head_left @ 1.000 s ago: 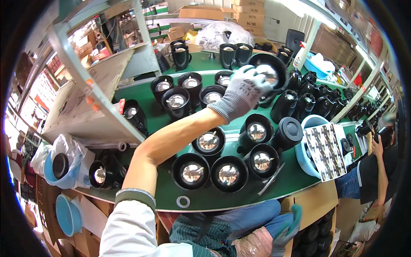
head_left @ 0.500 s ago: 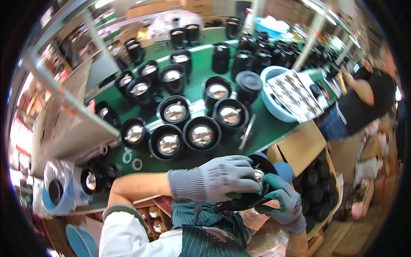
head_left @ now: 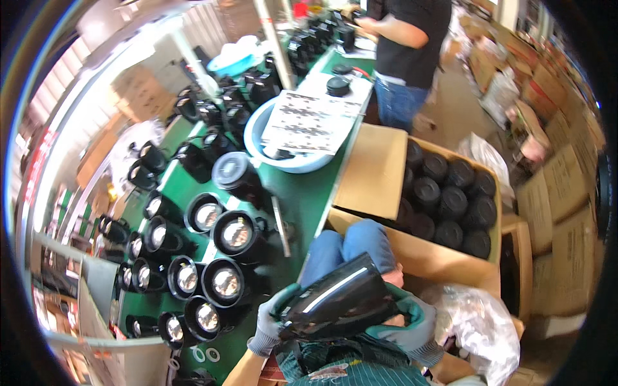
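A glossy black jug (head_left: 338,301) lies tilted on its side in front of my body, its tapered wall facing up. My left hand (head_left: 273,320), in a grey and green glove, grips its left end. My right hand (head_left: 411,325), gloved the same way, is wrapped round the right end; some of its fingers are hidden behind the jug. Left of my hands, several black jugs with shiny silver insides, such as this open one (head_left: 223,283), stand on the green table (head_left: 299,193). A metal rod (head_left: 281,226) lies beside them.
An open carton (head_left: 444,251) of black cylindrical pieces sits at the right, with a clear plastic bag (head_left: 479,328) nearer me. A blue basin (head_left: 299,164) carries a printed sheet (head_left: 306,122). Beyond it stands another person (head_left: 412,58). White rings (head_left: 212,354) lie near the table's front.
My view has swung to the right. The jug has turned from showing its open mouth to lying sideways, and my left hand has moved from over it to its left end.
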`<state>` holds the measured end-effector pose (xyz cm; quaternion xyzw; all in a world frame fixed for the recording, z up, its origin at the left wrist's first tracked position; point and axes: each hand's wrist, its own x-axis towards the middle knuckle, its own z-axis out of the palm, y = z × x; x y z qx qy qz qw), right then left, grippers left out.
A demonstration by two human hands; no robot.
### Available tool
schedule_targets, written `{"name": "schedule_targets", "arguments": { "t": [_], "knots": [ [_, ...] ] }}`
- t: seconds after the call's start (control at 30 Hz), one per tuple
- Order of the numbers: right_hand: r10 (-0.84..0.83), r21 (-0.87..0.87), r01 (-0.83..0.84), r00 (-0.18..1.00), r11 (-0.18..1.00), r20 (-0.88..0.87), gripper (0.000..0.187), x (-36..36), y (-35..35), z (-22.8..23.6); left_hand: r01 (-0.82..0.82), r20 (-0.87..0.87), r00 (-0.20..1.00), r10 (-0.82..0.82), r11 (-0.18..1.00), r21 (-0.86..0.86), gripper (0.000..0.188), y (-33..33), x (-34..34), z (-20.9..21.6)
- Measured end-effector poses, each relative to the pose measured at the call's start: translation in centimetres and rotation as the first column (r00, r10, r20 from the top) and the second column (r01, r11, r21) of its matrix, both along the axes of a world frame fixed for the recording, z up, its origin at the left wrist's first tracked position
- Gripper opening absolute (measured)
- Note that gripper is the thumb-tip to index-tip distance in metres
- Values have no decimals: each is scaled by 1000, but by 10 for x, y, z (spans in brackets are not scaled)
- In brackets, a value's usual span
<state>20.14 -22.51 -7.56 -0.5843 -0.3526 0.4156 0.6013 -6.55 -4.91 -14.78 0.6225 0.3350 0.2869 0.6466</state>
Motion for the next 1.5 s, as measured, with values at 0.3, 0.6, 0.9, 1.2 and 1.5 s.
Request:
{"name": "schedule_targets", "arguments": {
  "t": [0.3, 0.6, 0.9, 1.2, 1.5],
  "knots": [
    [210, 153, -253, 944, 955, 254, 45, 6, -2, -36, -34, -193, 981, 19, 997, -75, 58, 16, 43, -27],
    [155, -431, 523, 490, 735, 858, 107, 279, 143, -206, -95, -166, 985, 34, 923, -373, 54, 14, 55, -60],
    [388, -630, 591, 497, 503, 776, 120, 333, 198, -238, -87, 20, 991, 129, 768, -634, 50, 8, 54, -73],
    [262, 198, -319, 927, 927, 268, 116, 111, 112, -72, -1, 179, 963, 202, 666, -746, 46, 2, 44, -76],
    [442, 248, -615, 741, 748, 506, 133, 37, 74, -62, 184, 269, 951, 150, 425, -886, 43, -3, 1, -77]
  ]
}}
